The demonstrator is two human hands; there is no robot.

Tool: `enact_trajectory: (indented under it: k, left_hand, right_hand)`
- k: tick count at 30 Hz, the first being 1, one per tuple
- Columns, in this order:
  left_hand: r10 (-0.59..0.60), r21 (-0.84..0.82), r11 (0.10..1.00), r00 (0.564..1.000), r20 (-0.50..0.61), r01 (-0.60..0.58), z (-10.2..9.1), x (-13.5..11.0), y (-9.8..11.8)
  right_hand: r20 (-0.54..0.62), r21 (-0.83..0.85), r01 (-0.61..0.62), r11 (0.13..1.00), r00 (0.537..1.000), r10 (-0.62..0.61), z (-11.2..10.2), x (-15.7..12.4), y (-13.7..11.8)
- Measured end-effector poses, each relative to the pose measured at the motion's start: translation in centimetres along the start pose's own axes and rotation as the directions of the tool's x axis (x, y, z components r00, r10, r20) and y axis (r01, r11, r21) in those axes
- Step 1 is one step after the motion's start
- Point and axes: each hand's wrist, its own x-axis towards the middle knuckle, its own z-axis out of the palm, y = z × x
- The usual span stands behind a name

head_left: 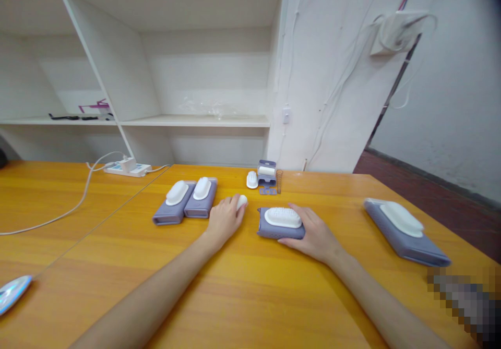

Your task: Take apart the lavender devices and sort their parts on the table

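Observation:
My left hand (225,218) rests on the orange table (250,286) with its fingers closed over a small white oval piece (241,201). My right hand (315,234) grips the near right side of a purple device with a white bumpy pad (281,221). Two more purple devices with white pads, one (174,202) beside the other (201,196), lie side by side just left of my left hand. Behind, near the wall, stand a small purple part with a white roller (267,175), a loose white oval piece (252,179) and a metal spring (279,181).
A larger purple device with a white pad (405,230) lies at the right table edge. A white power strip (127,168) with a cable sits at the back left. White shelves (188,121) rise behind the table. A shiny object (13,291) lies at the near left.

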Motion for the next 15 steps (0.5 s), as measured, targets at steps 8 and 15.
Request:
enact_trajectory:
  k: [8, 15]
  left_hand:
    - [0.093, -0.07, 0.993, 0.991, -0.1, -0.1, -0.3, -0.1, 0.1]
    - [0.544, -0.386, 0.757, 0.836, -0.075, -0.527, -1.8, -1.6, 2.3]
  right_hand:
    - [0.005, 0.006, -0.036, 0.999, 0.999, 0.036, 0.1, 0.0, 0.0]
    - [0.059, 0.074, 0.073, 0.995, 0.995, -0.078, 0.1, -0.3, 0.0]
